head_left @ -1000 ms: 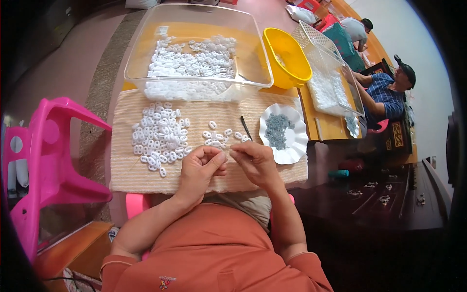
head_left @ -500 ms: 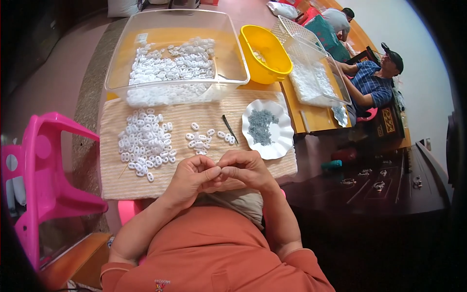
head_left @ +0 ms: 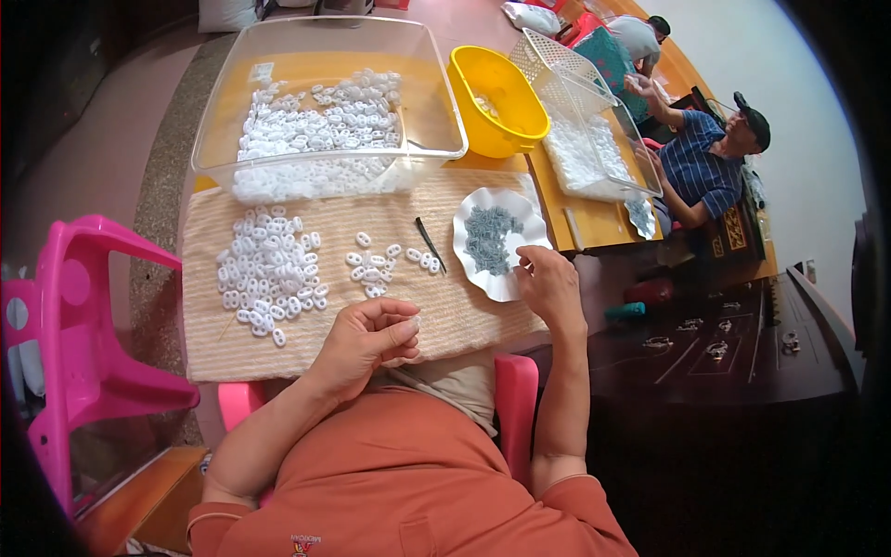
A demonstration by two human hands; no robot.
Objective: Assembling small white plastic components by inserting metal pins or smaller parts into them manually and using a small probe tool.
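Comparing with half a second earlier, the two hands have parted: they were pressed together at the cloth's near edge, and now the right hand (head_left: 549,283) reaches out to the white scalloped dish (head_left: 497,243) of small grey parts (head_left: 488,237), its fingers curled loosely over the near rim; whether it grips a part I cannot tell. That suggests one fitting is finished and another grey part is being fetched. The left hand (head_left: 367,339) stays over the near edge of the woven cloth (head_left: 445,320), thumb and fingers pinched on a small white piece (head_left: 411,322). Loose white rings (head_left: 269,269) lie heaped just beyond it.
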